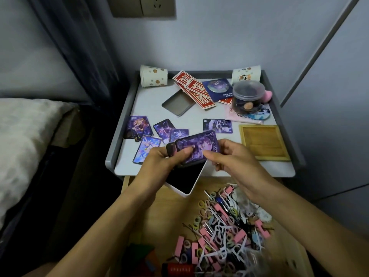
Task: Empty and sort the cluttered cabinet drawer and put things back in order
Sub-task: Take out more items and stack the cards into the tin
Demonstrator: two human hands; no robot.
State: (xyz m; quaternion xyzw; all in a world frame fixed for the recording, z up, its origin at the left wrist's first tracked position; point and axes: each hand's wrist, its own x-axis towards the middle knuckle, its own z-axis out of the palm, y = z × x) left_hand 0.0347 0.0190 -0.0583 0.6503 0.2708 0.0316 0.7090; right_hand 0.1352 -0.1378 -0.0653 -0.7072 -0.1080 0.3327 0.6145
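My left hand [162, 159] grips a stack of purple picture cards [201, 145] over the front edge of the cabinet top [148, 100], thumb pressed on the top card. My right hand [232, 156] pinches the stack's right side. Several loose purple cards [137, 126] lie on the cabinet top to the left, and one more card [217, 125] lies to the right. Below my hands the open wooden drawer [167, 212] holds a heap of hair ties, pink clips and white floss picks [221, 230]. A white-edged black box [182, 179] leans at the drawer's back.
On the cabinet top stand two paper cups [153, 75] [246, 73], an open metal tin [177, 103], red cards [196, 89], a blue card [216, 88], a lidded clear jar [248, 96] and a wooden tray [262, 141]. A bed lies left, a wall right.
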